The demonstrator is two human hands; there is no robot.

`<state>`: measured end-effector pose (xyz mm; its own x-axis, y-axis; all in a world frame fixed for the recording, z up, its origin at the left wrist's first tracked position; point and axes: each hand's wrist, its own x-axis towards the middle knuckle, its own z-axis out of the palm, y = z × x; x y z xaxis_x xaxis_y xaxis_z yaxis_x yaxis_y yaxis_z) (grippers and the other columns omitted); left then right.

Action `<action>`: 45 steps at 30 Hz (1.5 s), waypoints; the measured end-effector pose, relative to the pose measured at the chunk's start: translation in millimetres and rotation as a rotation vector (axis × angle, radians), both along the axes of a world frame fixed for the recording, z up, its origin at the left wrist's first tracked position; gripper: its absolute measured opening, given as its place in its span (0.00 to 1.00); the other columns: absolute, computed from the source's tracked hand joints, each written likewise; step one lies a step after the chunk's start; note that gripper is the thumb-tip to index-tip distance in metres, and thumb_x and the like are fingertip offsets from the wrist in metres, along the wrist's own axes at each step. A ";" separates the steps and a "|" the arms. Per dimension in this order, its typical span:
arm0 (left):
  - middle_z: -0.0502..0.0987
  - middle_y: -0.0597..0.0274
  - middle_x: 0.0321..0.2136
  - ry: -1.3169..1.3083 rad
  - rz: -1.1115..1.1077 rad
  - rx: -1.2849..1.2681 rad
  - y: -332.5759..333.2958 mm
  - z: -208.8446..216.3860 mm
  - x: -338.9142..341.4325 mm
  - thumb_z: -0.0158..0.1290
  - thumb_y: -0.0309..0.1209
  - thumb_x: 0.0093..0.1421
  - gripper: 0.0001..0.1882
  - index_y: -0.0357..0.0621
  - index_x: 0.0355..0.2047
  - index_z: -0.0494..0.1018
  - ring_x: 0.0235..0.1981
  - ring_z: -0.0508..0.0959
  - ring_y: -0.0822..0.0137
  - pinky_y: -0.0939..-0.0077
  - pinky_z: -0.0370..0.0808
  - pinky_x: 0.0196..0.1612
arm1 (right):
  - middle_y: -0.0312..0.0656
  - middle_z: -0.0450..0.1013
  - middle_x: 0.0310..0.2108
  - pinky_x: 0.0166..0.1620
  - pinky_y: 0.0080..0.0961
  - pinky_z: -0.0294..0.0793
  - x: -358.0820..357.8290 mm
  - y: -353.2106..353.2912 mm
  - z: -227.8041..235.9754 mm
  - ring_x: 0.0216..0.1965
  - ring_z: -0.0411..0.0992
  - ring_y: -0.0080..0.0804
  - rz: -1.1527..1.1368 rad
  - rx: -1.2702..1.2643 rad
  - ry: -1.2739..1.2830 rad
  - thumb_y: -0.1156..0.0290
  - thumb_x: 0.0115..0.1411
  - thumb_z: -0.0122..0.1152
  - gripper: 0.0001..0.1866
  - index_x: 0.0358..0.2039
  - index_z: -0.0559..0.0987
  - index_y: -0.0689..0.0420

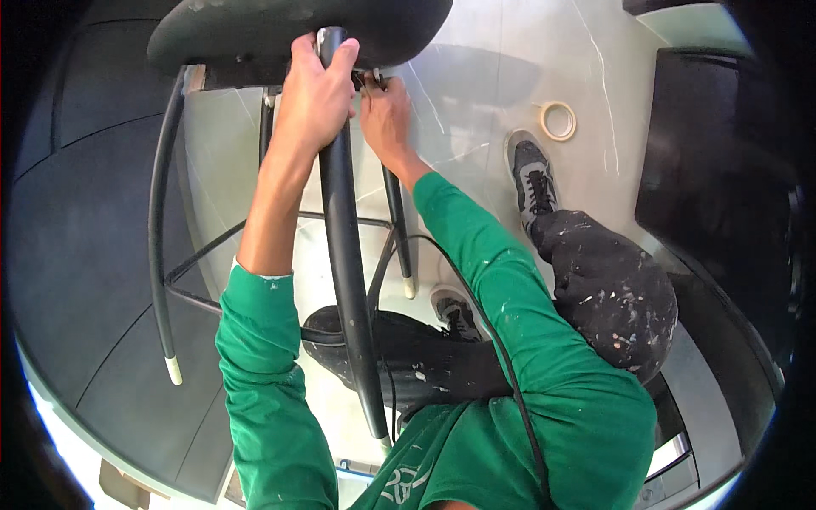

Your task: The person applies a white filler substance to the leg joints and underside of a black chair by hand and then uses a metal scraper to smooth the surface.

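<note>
Gripping stool leg (344, 246): left hand (316, 98); right hand (387, 115) pinching under seat (297, 30); tape roll (558, 121) aside.

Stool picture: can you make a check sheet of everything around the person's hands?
Surface: pale marble-look floor, glossy, thin veins.
Job's things: black stool tipped over, seat away from the person; black stool leg runs toward the camera.
Clutter: roll of tape lying flat on the floor.
Grippers: left hand wrapped round the leg near the seat; right hand at the seat's underside, fingertips hidden.
Cables: thin black cable across the green sleeve.
Surroundings: dark panels at left, dark cabinet at right.
</note>
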<state>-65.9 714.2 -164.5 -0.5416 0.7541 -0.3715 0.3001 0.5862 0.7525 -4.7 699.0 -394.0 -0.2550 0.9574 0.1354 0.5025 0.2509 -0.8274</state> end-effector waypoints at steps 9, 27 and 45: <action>0.78 0.53 0.25 0.019 0.002 -0.046 2.4 -3.5 2.0 0.53 0.47 0.70 0.37 0.26 0.64 0.58 0.21 0.80 0.62 0.66 0.79 0.28 | 0.53 0.71 0.40 0.47 0.49 0.70 5.7 4.7 -2.3 0.44 0.70 0.53 0.041 -0.027 -0.020 0.70 0.64 0.62 0.18 0.54 0.82 0.58; 0.75 0.59 0.22 -0.002 0.027 -0.057 0.0 5.0 -1.8 0.52 0.48 0.70 0.38 0.27 0.65 0.58 0.20 0.77 0.68 0.71 0.76 0.27 | 0.55 0.72 0.43 0.49 0.40 0.74 43.1 -23.1 -13.5 0.45 0.73 0.51 0.020 -0.163 0.283 0.72 0.68 0.59 0.14 0.51 0.82 0.62; 0.76 0.58 0.23 0.001 0.003 -0.008 0.7 4.2 -1.9 0.54 0.47 0.70 0.37 0.28 0.65 0.59 0.20 0.78 0.67 0.69 0.77 0.26 | 0.61 0.70 0.40 0.47 0.49 0.71 6.5 3.3 -13.7 0.43 0.71 0.59 0.018 -0.042 0.174 0.76 0.64 0.58 0.12 0.47 0.81 0.64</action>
<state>-67.8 714.9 -160.3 -0.5442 0.7495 -0.3769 0.2991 0.5931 0.7475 1.8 702.2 -407.7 -0.2486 0.9587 0.1384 0.3470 0.2216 -0.9113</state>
